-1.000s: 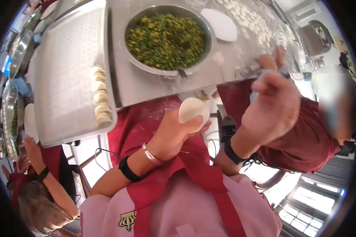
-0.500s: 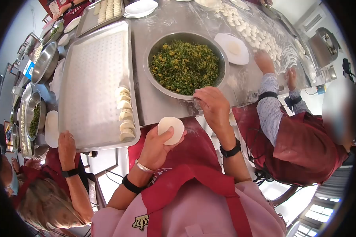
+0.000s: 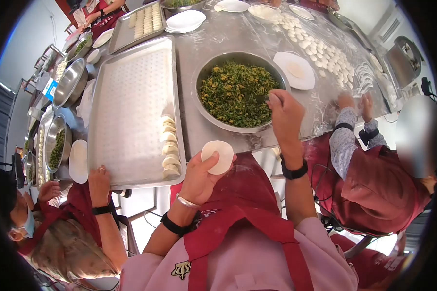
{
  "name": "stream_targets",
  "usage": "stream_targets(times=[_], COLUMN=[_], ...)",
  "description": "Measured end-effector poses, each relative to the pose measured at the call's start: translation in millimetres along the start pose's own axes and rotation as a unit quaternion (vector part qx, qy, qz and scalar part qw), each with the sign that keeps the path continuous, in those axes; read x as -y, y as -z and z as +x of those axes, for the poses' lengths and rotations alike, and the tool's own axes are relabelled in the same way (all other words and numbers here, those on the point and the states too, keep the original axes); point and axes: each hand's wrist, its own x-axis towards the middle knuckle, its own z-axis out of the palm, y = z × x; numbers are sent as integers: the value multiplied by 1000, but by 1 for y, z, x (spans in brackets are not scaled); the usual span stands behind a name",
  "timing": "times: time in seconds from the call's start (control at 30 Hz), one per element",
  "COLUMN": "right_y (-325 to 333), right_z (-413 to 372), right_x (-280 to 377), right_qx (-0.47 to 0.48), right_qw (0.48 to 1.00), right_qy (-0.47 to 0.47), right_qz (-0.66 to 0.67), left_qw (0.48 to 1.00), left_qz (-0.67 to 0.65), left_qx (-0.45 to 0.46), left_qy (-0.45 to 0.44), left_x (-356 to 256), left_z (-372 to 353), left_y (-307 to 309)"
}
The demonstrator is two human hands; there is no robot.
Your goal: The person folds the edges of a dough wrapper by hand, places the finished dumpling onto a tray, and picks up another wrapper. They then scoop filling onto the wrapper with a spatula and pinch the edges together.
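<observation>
A round, flat dumpling wrapper [image 3: 219,151] lies in my left hand [image 3: 199,180], pinned under the thumb in front of my apron. My right hand [image 3: 288,115] is closed at the right rim of a steel bowl [image 3: 197,107]. What its fingers hold, if anything, cannot be made out. Chopped green and yellow filling [image 3: 237,92] fills the bowl. Left of the bowl, a large perforated metal tray [image 3: 131,106] carries a row of folded dumplings [image 3: 169,145] along its right side.
Right of the bowl, a white plate [image 3: 310,81] holds a wrapper. Many dough pieces [image 3: 320,51] lie on the floured steel table beyond. A co-worker's hand [image 3: 100,184] touches the tray's near left corner. Another co-worker's hands [image 3: 366,105] are at the right table edge.
My right hand has risen along the bowl's right rim, and its fingers have closed. The left hand still holds the wrapper. The whole view has shifted slightly.
</observation>
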Motion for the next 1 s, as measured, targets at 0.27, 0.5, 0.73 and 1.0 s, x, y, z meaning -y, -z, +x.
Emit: stream_targets(times=[0.27,0.5,0.73,1.0], right_y=[-47,-44,-30,-12], right_z=[1,-7,-11,-13], right_x=[-23,-23,-13,14], right_qx=[63,94,119,124], right_qw=[998,989,982,966], right_qy=[-9,-98,-131,-199], right_qz=[-16,56,58,108], left_qw=[995,997,998,998], left_qz=[-74,-57,-31,-50], left_qx=[10,6,-7,-31], left_qy=[-62,-46,-48,7], left_x=[-5,1,3,0], left_z=[41,62,49,21], left_y=[2,-4,-12,-17])
